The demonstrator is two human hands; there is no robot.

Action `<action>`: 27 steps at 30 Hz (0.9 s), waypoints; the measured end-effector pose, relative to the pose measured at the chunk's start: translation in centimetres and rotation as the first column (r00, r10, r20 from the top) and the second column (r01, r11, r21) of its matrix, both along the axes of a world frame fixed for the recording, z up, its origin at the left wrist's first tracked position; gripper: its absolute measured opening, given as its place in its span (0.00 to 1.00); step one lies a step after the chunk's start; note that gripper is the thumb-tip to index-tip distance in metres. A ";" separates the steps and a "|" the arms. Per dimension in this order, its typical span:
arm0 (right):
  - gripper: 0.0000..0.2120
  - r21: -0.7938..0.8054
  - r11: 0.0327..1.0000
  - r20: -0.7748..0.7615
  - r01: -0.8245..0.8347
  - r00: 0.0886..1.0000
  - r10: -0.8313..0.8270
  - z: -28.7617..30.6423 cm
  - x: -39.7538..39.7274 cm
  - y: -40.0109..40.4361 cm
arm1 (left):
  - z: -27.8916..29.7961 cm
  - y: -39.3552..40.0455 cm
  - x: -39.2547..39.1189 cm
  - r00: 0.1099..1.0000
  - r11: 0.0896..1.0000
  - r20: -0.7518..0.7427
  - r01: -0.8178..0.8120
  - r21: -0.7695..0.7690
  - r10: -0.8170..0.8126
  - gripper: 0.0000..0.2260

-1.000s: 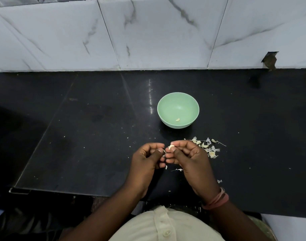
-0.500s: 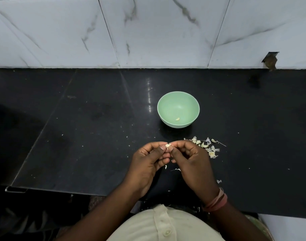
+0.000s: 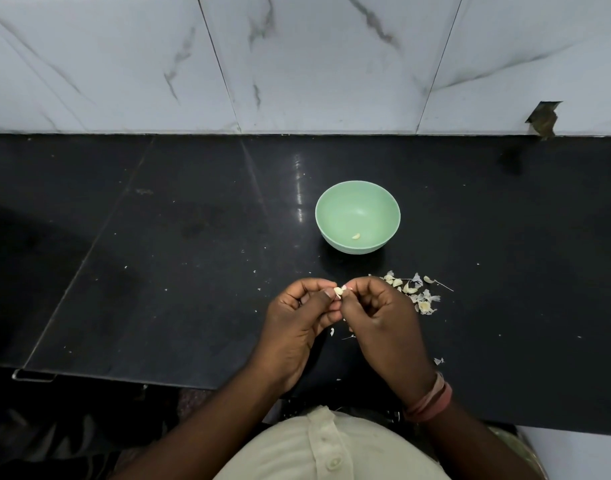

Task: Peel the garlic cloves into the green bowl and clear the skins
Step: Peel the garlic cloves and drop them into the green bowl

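- Both hands pinch one garlic clove btwn them: left hand w/ thumb + forefinger clamped on it, right hand nipping its other end, prob. to strip skin.
- Black counter under hands catches scraps.
- Green bowl sits beyond hands, w/in reach; one peeled clove inside.
- Skins pile just right of right hand; some cloves mixed in, count unclear.
- Clove mostly hidden by fingertips; can't tell how much skin remains.

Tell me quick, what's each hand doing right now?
Left hand: fingers curled, pinching the garlic clove at its tips.
Right hand: fingers curled, pinching the same clove from the other side.
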State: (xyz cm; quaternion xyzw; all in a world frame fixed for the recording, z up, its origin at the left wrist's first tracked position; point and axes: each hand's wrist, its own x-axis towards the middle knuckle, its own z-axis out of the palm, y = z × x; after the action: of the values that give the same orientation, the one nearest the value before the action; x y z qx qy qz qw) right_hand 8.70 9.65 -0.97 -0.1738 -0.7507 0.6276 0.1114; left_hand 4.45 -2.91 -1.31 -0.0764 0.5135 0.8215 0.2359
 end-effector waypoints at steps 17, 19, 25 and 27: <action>0.05 0.044 0.999 0.008 0.016 1.000 -0.016 -0.3 -0.4 0.1 | -0.3 0.0 0.0 0.996 0.994 -0.043 0.081 -0.078 -0.084 0.10; 0.05 0.038 0.999 0.010 0.010 1.000 -0.010 -0.4 -0.4 0.1 | -0.2 -0.1 0.0 0.993 0.992 -0.051 0.098 -0.083 -0.102 0.10; 0.04 0.016 1.000 0.029 0.000 1.000 -0.001 -0.7 -0.5 0.1 | 0.0 -0.1 0.0 0.994 0.993 -0.014 0.103 -0.050 -0.104 0.11; 0.04 -0.014 1.000 0.043 -0.021 0.999 0.021 -0.8 -0.4 0.0 | 0.0 0.0 0.0 0.995 0.994 0.005 0.096 -0.047 -0.096 0.10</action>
State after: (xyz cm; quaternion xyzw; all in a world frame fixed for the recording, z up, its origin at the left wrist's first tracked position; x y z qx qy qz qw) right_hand 8.28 9.62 -1.72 -0.1802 -0.7504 0.6299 0.0874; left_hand 4.44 -2.94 -1.34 -0.0584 0.5353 0.7969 0.2740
